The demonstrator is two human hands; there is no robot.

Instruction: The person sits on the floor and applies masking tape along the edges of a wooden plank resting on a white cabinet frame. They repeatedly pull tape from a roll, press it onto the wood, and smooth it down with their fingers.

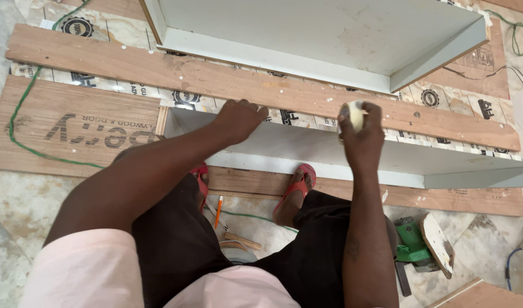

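1. Near edge: person squatting, two red flip-flops on the floor. An orange pencil lies between the feet, a green power tool sits by the right knee.
2. Left hand: arm stretched forward, palm down, fingers curled over the top edge of the near white laminated panel. It presses on the edge and holds nothing else.
3. Right hand: forearm raised upright, fingers closed round a pale cream lump, held just above the same panel edge. Can't tell if the lump touches the panel.
4. Near panel stands on its long edge, forming an open L-section. Nothing lies inside it.
5. Under and beyond it: two long plywood planks on printed sheets, and a green cable looping at left.
6. Far: one white open box carcass, interior bare.
7. Count: white units 2, hands 2, lump 1.
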